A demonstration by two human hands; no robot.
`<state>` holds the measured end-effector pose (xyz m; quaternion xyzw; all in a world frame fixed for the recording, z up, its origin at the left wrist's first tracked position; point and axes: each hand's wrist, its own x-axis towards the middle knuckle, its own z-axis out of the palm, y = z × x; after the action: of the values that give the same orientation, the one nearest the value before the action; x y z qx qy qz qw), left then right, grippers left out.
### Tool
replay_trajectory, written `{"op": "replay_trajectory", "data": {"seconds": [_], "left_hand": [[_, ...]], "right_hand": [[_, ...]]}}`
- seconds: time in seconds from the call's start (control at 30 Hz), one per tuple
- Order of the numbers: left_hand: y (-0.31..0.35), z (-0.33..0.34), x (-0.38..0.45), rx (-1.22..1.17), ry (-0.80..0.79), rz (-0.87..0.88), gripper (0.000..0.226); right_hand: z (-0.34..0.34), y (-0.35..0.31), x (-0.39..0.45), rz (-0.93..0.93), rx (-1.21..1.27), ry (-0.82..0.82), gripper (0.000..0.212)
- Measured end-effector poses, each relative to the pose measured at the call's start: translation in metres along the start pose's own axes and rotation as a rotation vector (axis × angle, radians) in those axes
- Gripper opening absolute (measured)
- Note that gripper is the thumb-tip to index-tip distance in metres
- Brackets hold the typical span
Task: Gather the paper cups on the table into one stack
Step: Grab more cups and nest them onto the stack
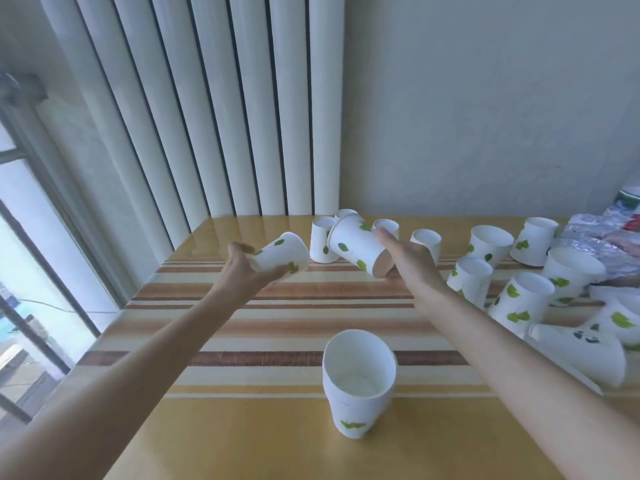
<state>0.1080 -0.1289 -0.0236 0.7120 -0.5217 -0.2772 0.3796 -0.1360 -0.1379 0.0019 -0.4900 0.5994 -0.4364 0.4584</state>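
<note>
White paper cups with green leaf prints are spread over the table (242, 427). My left hand (242, 268) grips one cup (282, 254) tipped on its side above the far left of the table. My right hand (408, 254) holds another cup (356, 247), tilted with its base toward me. A short stack of nested cups (358, 382) stands upright near me in the middle. Several loose cups stand at the back (322, 244) and to the right (523, 303); one long cup (585, 351) lies on its side at the right edge.
A striped cloth (294, 306) covers the middle of the table. Crinkled foil and plastic packaging (602, 230) sits at the far right. A white ribbed radiator (225, 116) stands behind the table, and a window (31, 254) is on the left.
</note>
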Motion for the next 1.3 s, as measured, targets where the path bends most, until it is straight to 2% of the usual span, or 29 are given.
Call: {"op": "replay_trajectory", "data": {"seconds": [0.07, 0.17, 0.27, 0.4, 0.47, 0.57, 0.67, 0.73, 0.83, 1.0, 1.13, 1.3], "left_hand": [[-0.003, 0.000, -0.024, 0.030, -0.063, 0.059, 0.070], [-0.004, 0.000, -0.055, 0.045, -0.090, 0.098, 0.059], [0.001, -0.002, -0.081, -0.111, -0.083, 0.033, 0.055], [0.013, -0.007, -0.108, -0.518, -0.123, -0.074, 0.060], [0.020, -0.010, -0.118, -0.684, -0.152, -0.070, 0.060], [0.032, -0.014, -0.133, -0.775, -0.181, -0.022, 0.062], [0.042, -0.016, -0.151, -0.843, -0.240, 0.084, 0.048], [0.046, -0.015, -0.160, -0.850, -0.268, 0.164, 0.045], [0.048, -0.007, -0.166, -0.833, -0.300, 0.245, 0.057], [0.033, 0.012, -0.170, -0.774, -0.362, 0.239, 0.071], [0.022, 0.017, -0.173, -0.686, -0.439, 0.316, 0.051], [0.034, 0.016, -0.168, -0.658, -0.422, 0.346, 0.053]], "right_hand": [[-0.015, -0.005, -0.021, 0.029, 0.190, -0.043, 0.042], [-0.032, -0.007, -0.056, -0.031, 0.401, -0.208, 0.028], [-0.034, 0.001, -0.093, -0.144, 0.459, -0.288, 0.041], [-0.021, 0.025, -0.133, -0.357, 0.226, -0.274, 0.043], [-0.013, 0.037, -0.145, -0.390, 0.217, -0.263, 0.044], [-0.006, 0.050, -0.154, -0.408, 0.224, -0.260, 0.031], [-0.004, 0.060, -0.157, -0.404, 0.194, -0.220, 0.032], [-0.004, 0.062, -0.157, -0.392, 0.157, -0.171, 0.034], [-0.006, 0.062, -0.157, -0.331, 0.119, -0.173, 0.034], [-0.014, 0.062, -0.160, -0.310, 0.131, -0.210, 0.050], [-0.021, 0.064, -0.162, -0.279, 0.114, -0.268, 0.069], [-0.027, 0.066, -0.164, -0.244, 0.086, -0.295, 0.084]]}}
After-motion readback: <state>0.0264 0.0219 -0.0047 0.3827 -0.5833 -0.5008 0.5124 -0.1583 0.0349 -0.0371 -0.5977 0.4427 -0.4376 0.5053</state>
